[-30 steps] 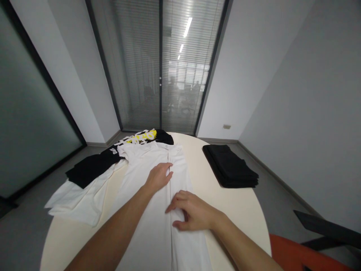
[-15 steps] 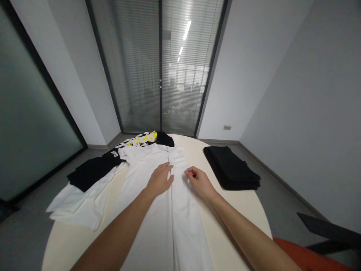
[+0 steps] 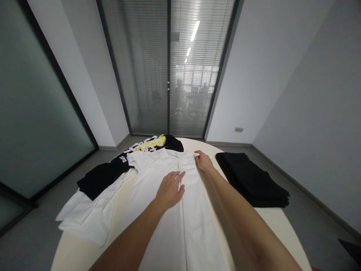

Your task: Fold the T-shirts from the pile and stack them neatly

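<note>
A white T-shirt (image 3: pixel 152 180) lies spread on the table, its collar at the far end and its right side folded inward, leaving a long edge down the middle. My left hand (image 3: pixel 170 190) rests on the shirt beside that edge, fingers extended and slightly apart. Farther out, my right hand (image 3: pixel 203 161) is at the shirt's far right corner, near the shoulder. Its thumb and fingers come together at the fabric's edge; whether cloth is pinched between them is hard to see.
The round cream table (image 3: pixel 270 222) carries a stack of folded black cloth (image 3: pixel 251 178) on the right. At the left and back lie a black garment with white and yellow print (image 3: pixel 104 175) and more white clothing (image 3: pixel 87 218). Glass panels with blinds (image 3: pixel 149 75) stand beyond.
My right hand has moved away from me, from beside the middle of the shirt to its far right corner. My left hand stays on the shirt. The view has shifted slightly left.
</note>
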{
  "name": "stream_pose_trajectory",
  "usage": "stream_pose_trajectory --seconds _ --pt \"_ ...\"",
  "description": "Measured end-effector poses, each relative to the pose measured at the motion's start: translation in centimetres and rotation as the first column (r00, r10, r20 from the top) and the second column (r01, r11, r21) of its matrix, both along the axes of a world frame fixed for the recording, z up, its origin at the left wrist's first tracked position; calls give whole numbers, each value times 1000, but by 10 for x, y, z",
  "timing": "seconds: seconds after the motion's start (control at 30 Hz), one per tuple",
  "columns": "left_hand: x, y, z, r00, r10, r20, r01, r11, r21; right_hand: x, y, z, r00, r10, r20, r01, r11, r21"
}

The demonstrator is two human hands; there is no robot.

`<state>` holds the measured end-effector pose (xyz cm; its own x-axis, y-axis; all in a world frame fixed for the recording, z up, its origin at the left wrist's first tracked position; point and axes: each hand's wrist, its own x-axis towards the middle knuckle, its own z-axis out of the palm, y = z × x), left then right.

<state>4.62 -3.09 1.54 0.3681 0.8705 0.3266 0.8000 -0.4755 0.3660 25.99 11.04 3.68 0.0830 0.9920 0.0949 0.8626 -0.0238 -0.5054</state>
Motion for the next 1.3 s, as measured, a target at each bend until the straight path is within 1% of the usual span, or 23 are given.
stream_pose_trajectory --seconds 0.13,0.33,0.4,0.47,0.57,0.63,0.73,0.8,0.87,0.97,1.07,1.1,1.17,1.23,1.3 --pt "1 0 0 1000 12 27 -12 1000 -11 -3 22 2 987 47 157 -40 998 -48" --pt "3 0 3 1000 22 17 -21 999 -46 -10 44 10 969 136 204 -122 989 -82" --pt "4 -1 5 1000 27 10 -26 998 -50 -16 49 16 967 124 224 -107 990 -88" --pt "4 -2 7 1000 31 -1 -31 998 -49 -23 53 21 966 86 244 -71 995 -69" --pt "4 -3 9 999 37 -21 -38 998 -43 -36 54 24 964 44 262 -35 999 -40" --pt "4 -3 7 999 39 -32 -40 999 -37 -43 52 22 962 52 270 -39 998 -55" --pt "4 -3 3 998 46 -54 -47 998 -35 -53 46 14 954 106 280 -85 993 -85" --pt "4 -2 0 996 58 -69 -62 997 -46 -58 41 9 946 141 292 -119 989 -91" --pt "5 -2 -2 994 66 -84 -71 996 -62 -63 34 6 941 148 305 -126 988 -93" --pt "5 -2 -2 994 62 -92 -69 994 -82 -70 19 2 942 122 312 -105 992 -69" --pt "6 -2 -2 994 72 -79 -80 992 -94 -77 -3 -3 947 119 297 -124 992 -2" --pt "6 -2 -3 994 78 -75 -85 992 -95 -78 -10 -5 952 99 290 -109 994 20" --pt "7 -2 -3 993 89 -75 -96 992 -87 -77 -22 -7 963 16 267 -25 999 32" --pt "7 -2 0 991 103 -86 -107 993 -49 -71 -29 -7 971 -62 231 64 998 -1" --pt "9 -6 8 991 86 -103 -83 996 31 -59 -30 -5 982 -58 180 68 996 -49"
